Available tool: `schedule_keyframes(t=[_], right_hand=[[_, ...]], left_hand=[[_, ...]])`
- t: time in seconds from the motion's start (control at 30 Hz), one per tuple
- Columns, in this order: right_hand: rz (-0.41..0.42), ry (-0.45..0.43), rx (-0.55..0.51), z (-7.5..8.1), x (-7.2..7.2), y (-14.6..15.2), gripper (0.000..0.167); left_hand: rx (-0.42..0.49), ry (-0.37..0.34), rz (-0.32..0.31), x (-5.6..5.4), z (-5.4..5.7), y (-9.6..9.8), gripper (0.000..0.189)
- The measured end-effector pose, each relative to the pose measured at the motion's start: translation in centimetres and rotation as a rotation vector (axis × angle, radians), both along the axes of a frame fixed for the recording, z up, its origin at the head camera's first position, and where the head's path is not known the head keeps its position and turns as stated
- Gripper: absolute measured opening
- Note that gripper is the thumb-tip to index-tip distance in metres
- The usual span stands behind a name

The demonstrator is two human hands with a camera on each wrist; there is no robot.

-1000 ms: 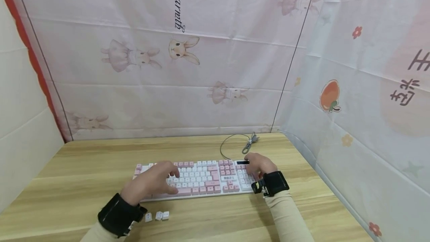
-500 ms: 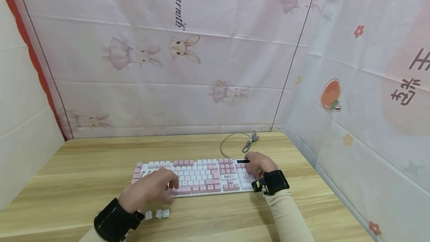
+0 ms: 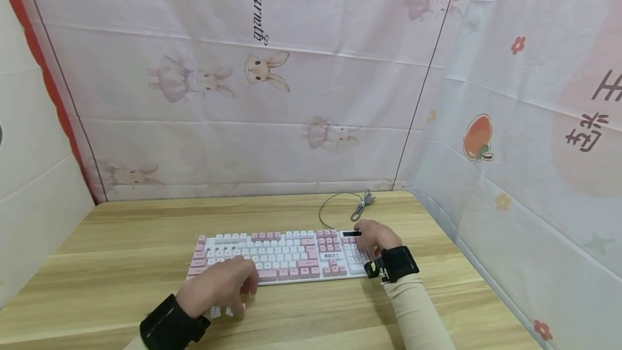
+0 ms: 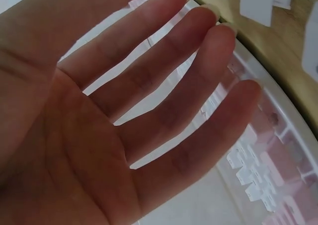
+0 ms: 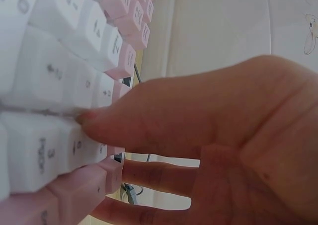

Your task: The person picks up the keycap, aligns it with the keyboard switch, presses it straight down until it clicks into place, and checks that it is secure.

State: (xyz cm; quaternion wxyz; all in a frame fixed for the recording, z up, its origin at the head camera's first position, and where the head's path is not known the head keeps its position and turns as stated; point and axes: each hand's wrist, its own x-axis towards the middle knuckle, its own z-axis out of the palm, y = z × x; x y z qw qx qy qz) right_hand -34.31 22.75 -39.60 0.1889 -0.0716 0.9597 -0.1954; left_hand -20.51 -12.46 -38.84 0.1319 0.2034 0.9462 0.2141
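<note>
A pink and white keyboard [image 3: 286, 258] lies on the wooden table. Near its front left edge hovers my left hand [image 3: 218, 284], fingers extended and slightly bent, fingertips right by the loose white keycaps [image 3: 215, 313]. In the left wrist view those fingers spread above the keyboard rim, with keycaps [image 4: 256, 6] beyond them. My right hand [image 3: 378, 236] grips the keyboard's right end. Its thumb [image 5: 109, 123] lies across the number pad keys, while the other fingers reach past the outer edge. Several key positions at the upper left show no caps.
Behind the keyboard, a grey cable [image 3: 359, 210] lies bundled, with its loop running to the back edge. Printed cloth [image 3: 311, 69] hangs along the back and right of the table [image 3: 136, 242].
My left hand has moved off the left keys toward the front, down to the loose keycaps, partly covering them. The right hand and the keyboard have stayed in place.
</note>
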Motion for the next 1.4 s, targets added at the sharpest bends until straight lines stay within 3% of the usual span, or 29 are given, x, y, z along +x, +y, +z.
schedule_keyframes(t=[0.3,0.87,1.4], right_hand=[[0.003,-0.006,0.004,0.0,0.0,0.0,0.057],[0.009,0.003,-0.005,0.0,-0.1,0.0,0.057],[0.001,0.001,0.000,-0.2,-0.3,0.1,0.061]], left_hand=[[-0.076,-0.037,0.023,0.1,-0.3,0.3,0.035],[-0.055,0.009,0.027,-0.1,-0.7,0.3,0.026],[-0.049,0.020,-0.039,-0.4,-1.2,0.5,0.030]])
